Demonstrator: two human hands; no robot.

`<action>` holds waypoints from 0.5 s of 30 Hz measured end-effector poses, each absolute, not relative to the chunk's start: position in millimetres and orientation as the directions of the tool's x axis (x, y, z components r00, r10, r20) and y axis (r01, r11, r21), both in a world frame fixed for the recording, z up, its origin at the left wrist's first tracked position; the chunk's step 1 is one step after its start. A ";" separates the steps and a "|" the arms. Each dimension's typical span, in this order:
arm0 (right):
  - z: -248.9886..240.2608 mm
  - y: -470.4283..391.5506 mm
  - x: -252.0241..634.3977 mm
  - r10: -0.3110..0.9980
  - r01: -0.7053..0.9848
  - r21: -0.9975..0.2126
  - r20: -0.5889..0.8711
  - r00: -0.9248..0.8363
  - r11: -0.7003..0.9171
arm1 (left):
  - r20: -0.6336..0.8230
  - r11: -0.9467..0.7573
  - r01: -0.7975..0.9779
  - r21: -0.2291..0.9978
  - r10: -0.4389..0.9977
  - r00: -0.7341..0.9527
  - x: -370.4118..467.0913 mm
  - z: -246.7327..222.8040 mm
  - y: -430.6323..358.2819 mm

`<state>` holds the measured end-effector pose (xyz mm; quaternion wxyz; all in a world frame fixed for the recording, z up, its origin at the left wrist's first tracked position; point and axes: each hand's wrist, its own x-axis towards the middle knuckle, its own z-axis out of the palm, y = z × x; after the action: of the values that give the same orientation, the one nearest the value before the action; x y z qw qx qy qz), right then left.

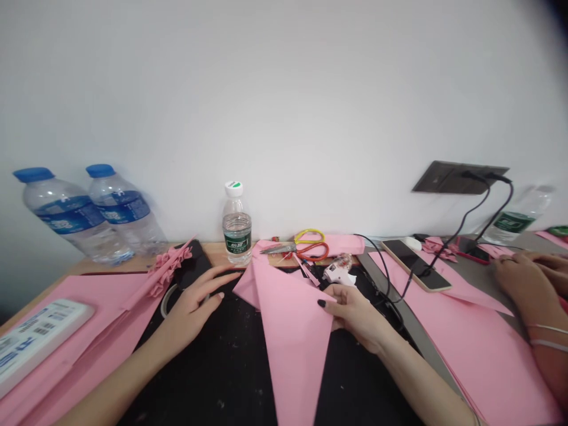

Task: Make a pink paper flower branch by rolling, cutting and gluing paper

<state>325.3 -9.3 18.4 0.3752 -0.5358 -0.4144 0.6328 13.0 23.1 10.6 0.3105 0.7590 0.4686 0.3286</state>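
Note:
My right hand (350, 310) pinches the right corner of a folded pink paper sheet (293, 343), its thumb on top. The sheet tapers toward me over a black mat (213, 367). My left hand (195, 299) rests to the left, fingers spread and apart from the sheet, holding nothing. Close by it are a roll of tape (166, 300), partly hidden, and a dark phone (193, 263). Just beyond the sheet lie scissors (306, 247) with yellow and red handles. A white glue gun (339, 273) sits behind my right hand.
Two large water bottles (66, 213) lean at the left wall; a small bottle (237, 231) stands at the back. Left are pink sheets (106, 296) and a white box (39, 340). Right are a phone (417, 264), cables (461, 228) and another person's hands (523, 278).

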 end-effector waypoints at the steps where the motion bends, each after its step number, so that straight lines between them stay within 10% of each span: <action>1: 15.9 -14.2 322.6 0.915 -0.067 -0.917 -0.384 -0.125 -0.393 | 0.232 -0.388 0.547 0.742 0.914 0.334 16.2 15.6 19.1; 5: 6.0 -41.3 302.3 0.824 -0.032 -0.833 -0.540 -0.171 -0.553 | 0.215 -0.537 0.631 0.560 0.830 0.515 42.2 27.9 -3.1; 8: 15.3 -47.9 293.8 0.775 0.496 -0.746 -0.598 -0.204 -0.445 | 0.080 -0.669 0.583 0.461 0.686 0.723 66.4 21.5 -17.3; 15: 72.2 52.7 315.9 0.997 0.894 -0.441 -0.059 0.056 -0.076 | -0.036 -0.723 0.577 0.381 0.612 0.790 87.3 -11.6 -28.7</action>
<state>315.9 52.7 72.2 0.1452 -0.7118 -0.6641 0.1766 87.3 -28.7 -11.6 0.1894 0.9270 0.3205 0.0461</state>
